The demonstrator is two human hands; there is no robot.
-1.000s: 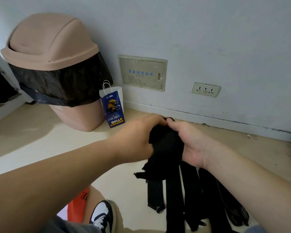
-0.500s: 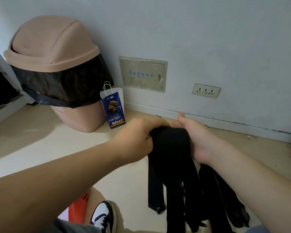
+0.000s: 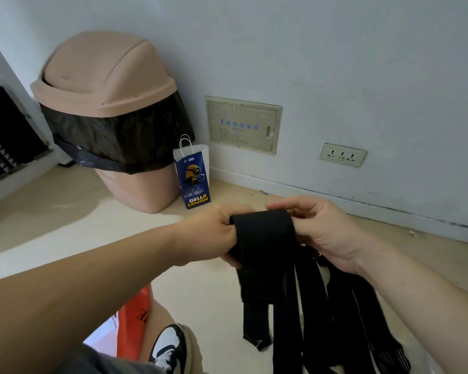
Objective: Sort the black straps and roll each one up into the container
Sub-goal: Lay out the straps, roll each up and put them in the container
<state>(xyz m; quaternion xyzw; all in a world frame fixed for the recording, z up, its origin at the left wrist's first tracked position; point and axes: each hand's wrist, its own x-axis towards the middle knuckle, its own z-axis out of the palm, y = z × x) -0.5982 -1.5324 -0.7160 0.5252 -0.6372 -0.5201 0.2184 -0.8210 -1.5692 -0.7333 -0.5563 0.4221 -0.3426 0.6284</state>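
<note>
Strap [image 3: 265,238] held right of the bin [image 3: 106,103].
Pinched by left hand [image 3: 211,233] and right hand [image 3: 324,233]; could be dropped if fingers are loosened.

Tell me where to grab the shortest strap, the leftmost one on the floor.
Pinch the shortest strap at its free near end, coming from the left. That end lies flat and apart from the other straps; its upper part is hidden behind the held strap.

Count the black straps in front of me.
5, roughly: the held strap between left hand and right hand, the short strap below it, three loose straps rightward under the right forearm. They overlap; more may be hidden.
</note>
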